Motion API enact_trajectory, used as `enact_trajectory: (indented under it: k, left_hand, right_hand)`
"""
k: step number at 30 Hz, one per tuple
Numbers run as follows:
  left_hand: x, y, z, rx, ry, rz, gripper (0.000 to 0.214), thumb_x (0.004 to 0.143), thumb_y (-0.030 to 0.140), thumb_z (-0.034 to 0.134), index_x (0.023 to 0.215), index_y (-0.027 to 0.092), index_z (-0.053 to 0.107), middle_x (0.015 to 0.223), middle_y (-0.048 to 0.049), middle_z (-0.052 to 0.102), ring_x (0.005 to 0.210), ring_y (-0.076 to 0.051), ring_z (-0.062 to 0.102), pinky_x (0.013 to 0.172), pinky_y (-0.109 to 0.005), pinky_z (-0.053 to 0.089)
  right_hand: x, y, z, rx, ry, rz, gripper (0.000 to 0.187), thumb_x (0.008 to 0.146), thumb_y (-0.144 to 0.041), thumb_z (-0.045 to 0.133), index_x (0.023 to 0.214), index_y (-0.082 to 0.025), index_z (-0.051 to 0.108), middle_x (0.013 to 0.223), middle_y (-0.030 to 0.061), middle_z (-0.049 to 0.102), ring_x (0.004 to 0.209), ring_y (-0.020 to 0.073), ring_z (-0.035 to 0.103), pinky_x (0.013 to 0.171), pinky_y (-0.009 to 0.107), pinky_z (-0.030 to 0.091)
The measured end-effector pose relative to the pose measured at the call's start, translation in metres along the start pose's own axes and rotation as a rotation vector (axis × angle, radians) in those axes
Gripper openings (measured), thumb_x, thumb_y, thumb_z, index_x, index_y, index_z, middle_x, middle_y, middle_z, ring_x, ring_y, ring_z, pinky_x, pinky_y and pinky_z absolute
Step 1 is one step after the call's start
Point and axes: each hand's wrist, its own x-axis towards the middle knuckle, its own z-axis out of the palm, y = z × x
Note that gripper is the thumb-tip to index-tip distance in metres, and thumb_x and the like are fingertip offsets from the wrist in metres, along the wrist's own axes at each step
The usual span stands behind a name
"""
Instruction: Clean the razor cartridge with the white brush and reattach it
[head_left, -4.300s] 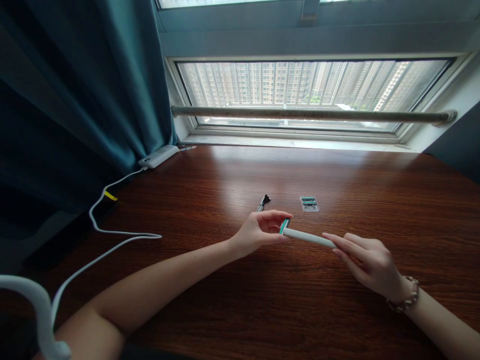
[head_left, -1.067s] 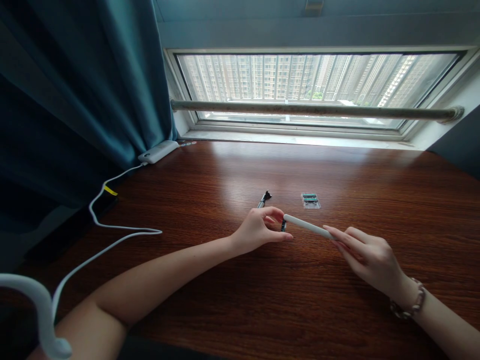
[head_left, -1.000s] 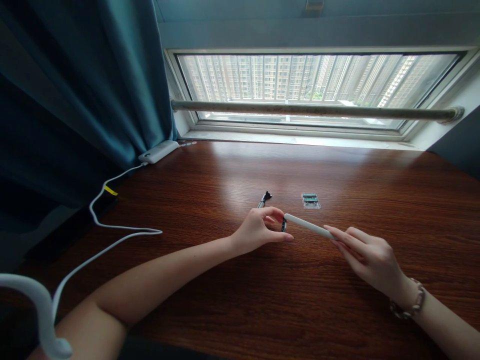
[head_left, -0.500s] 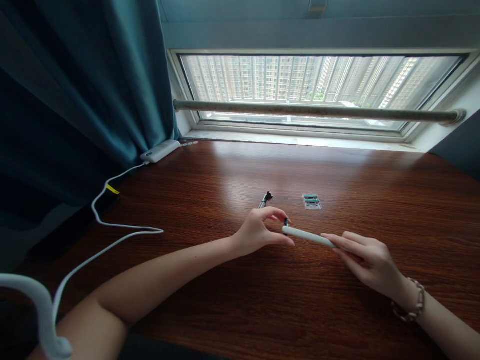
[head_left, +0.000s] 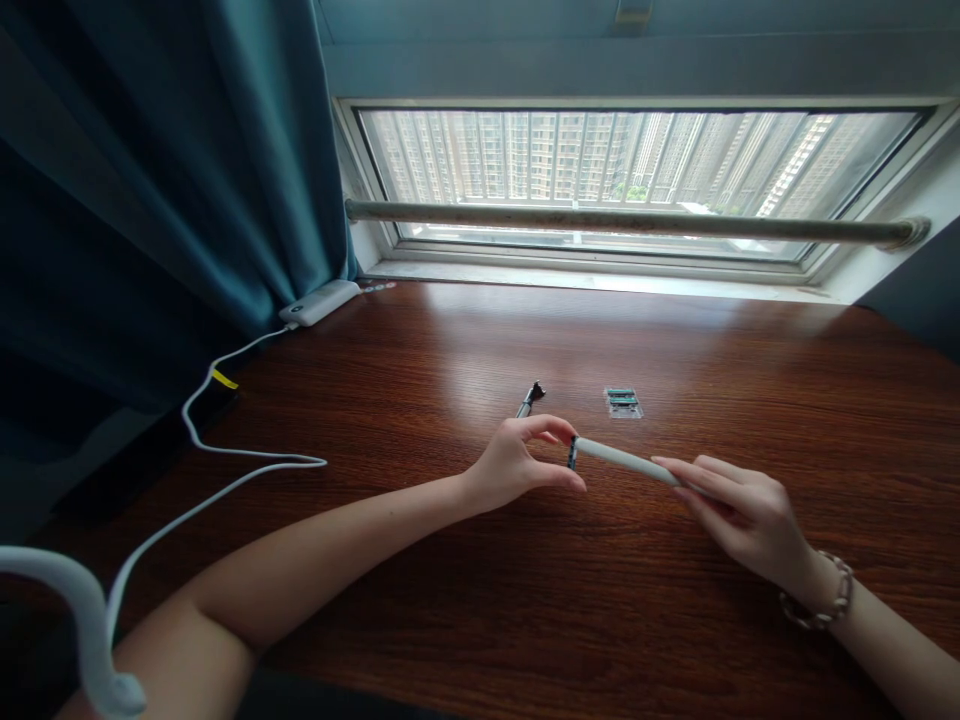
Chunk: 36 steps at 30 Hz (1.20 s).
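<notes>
A: Surface and hands?
B: Brown table (head_left: 420, 600), lower frame. Right hand (head_left: 739, 510), lower right: fingers closed on the white handle (head_left: 626, 462). Left hand (head_left: 510, 465), centre: thumb and finger parted around the dark head (head_left: 572, 454) at the handle's tip; cannot tell whether gripped.
A: Container?
B: Clear tray (head_left: 626, 413) holding green-striped pieces (head_left: 622, 402), right of centre.
A: Obstruction?
B: Left hand partly hides a black-tipped silver handle (head_left: 530, 399); window (head_left: 487, 155), top.

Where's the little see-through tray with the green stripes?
In the head view, the see-through tray lies right of centre on the brown table, beyond the white handle and to the right of the black-tipped silver tool.
</notes>
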Motion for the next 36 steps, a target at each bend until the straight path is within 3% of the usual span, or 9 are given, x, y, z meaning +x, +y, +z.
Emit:
enact_trajectory:
  k: [3, 7, 10, 15, 20, 24, 31, 36]
  left_hand:
    - [0.0, -0.0015, -0.0005, -0.069, -0.026, 0.009, 0.042, 0.054, 0.027, 0.078, 0.09, 0.012, 0.061, 0.092, -0.0073, 0.064, 0.09, -0.019, 0.057, 0.084, -0.032, 0.043]
    - [0.0007, -0.0015, -0.0001, -0.136, -0.05, 0.008, 0.044, 0.054, 0.022, 0.079, 0.093, 0.013, 0.059, 0.096, -0.0083, 0.063, 0.093, -0.02, 0.056, 0.083, -0.032, 0.043]
    - [0.0018, -0.0016, 0.0013, -0.219, -0.063, -0.022, 0.043, 0.057, 0.018, 0.077, 0.095, 0.014, 0.057, 0.097, -0.0086, 0.063, 0.091, -0.019, 0.057, 0.079, -0.03, 0.044]
    - [0.004, -0.0014, 0.0021, -0.406, -0.064, -0.173, 0.043, 0.063, 0.016, 0.072, 0.103, 0.017, 0.055, 0.082, -0.0033, 0.063, 0.071, -0.012, 0.057, 0.064, -0.024, 0.046]
    - [0.0046, -0.0003, 0.0008, -0.496, -0.07, -0.287, 0.042, 0.069, 0.019, 0.067, 0.108, 0.019, 0.051, 0.082, -0.004, 0.065, 0.046, -0.005, 0.046, 0.038, -0.016, 0.037]
    - [0.0048, -0.0026, 0.0008, -0.558, -0.067, -0.325, 0.042, 0.068, 0.017, 0.068, 0.106, 0.018, 0.05, 0.084, -0.0059, 0.067, 0.045, -0.006, 0.052, 0.044, -0.018, 0.041]
    - [0.0056, -0.002, 0.0009, -0.672, -0.051, -0.397, 0.05, 0.064, 0.016, 0.072, 0.107, 0.017, 0.048, 0.085, -0.008, 0.067, 0.062, -0.013, 0.063, 0.062, -0.026, 0.049]
    - [0.0052, -0.003, -0.0001, -0.697, -0.062, -0.37, 0.037, 0.076, 0.024, 0.063, 0.108, 0.016, 0.046, 0.089, -0.0113, 0.066, 0.069, -0.017, 0.066, 0.064, -0.027, 0.05]
  right_hand:
    - [0.0002, -0.0001, 0.001, 0.006, -0.062, -0.021, 0.036, 0.084, -0.012, 0.047, 0.119, -0.02, 0.051, 0.064, -0.0008, 0.049, 0.05, 0.0082, 0.045, 0.048, 0.02, 0.036]
    - [0.0007, 0.0015, 0.0022, -0.059, 0.105, 0.097, 0.032, 0.084, -0.015, 0.051, 0.115, -0.019, 0.055, 0.073, 0.0022, 0.056, 0.056, 0.0098, 0.051, 0.053, 0.021, 0.04]
    - [0.0007, 0.0018, 0.0012, -0.094, 0.184, 0.105, 0.033, 0.082, -0.015, 0.054, 0.115, -0.021, 0.056, 0.078, 0.0029, 0.059, 0.06, 0.0109, 0.054, 0.056, 0.021, 0.042]
    - [-0.0007, 0.0006, 0.0016, -0.084, 0.142, 0.059, 0.036, 0.081, -0.012, 0.055, 0.116, -0.02, 0.055, 0.073, 0.0017, 0.057, 0.052, 0.0084, 0.049, 0.051, 0.021, 0.04]
    - [-0.0019, 0.0007, 0.0021, -0.079, 0.192, 0.064, 0.038, 0.08, -0.01, 0.056, 0.116, -0.022, 0.054, 0.087, 0.0047, 0.061, 0.066, 0.0118, 0.057, 0.058, 0.022, 0.043]
    - [-0.002, -0.0002, 0.001, -0.077, 0.2, 0.056, 0.039, 0.079, -0.009, 0.057, 0.117, -0.022, 0.054, 0.092, 0.0055, 0.062, 0.072, 0.0132, 0.059, 0.061, 0.022, 0.045]
    - [-0.0017, -0.0005, 0.0016, -0.07, 0.2, 0.059, 0.038, 0.079, -0.01, 0.058, 0.115, -0.021, 0.055, 0.096, 0.0061, 0.063, 0.071, 0.0127, 0.06, 0.062, 0.023, 0.046]
    - [-0.0012, -0.0008, 0.0014, -0.081, 0.213, 0.061, 0.037, 0.079, -0.01, 0.057, 0.114, -0.022, 0.056, 0.094, 0.0056, 0.063, 0.07, 0.0123, 0.059, 0.06, 0.022, 0.045]
